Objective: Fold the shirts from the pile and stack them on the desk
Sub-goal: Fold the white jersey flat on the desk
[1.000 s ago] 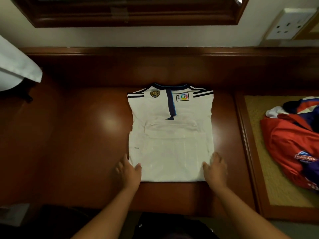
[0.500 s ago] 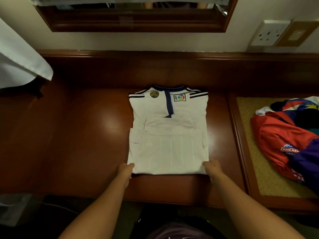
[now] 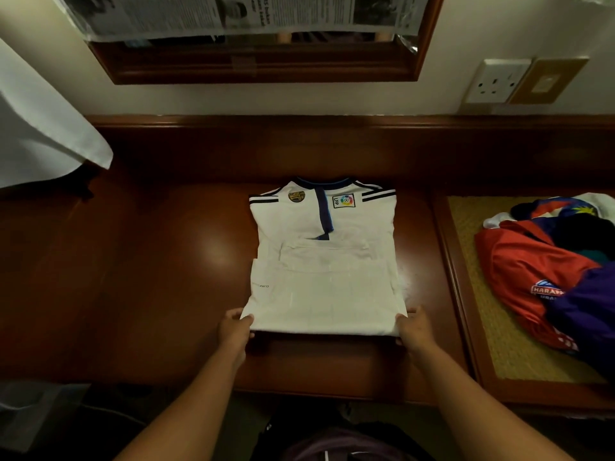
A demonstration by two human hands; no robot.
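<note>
A white football shirt with a blue collar and black shoulder stripes lies partly folded in the middle of the dark wooden desk. Its sides are turned in and its near end is lifted slightly off the wood. My left hand pinches the near left corner of the shirt. My right hand pinches the near right corner. A pile of unfolded shirts, red, purple and white, lies on the woven mat to the right.
A raised wooden ledge runs along the back of the desk under a framed mirror. A white cloth hangs at the far left. A wall socket is at the upper right.
My hands slid from lying flat on the shirt's near end to its two near corners and took hold of them. The near edge has come up off the desk.
</note>
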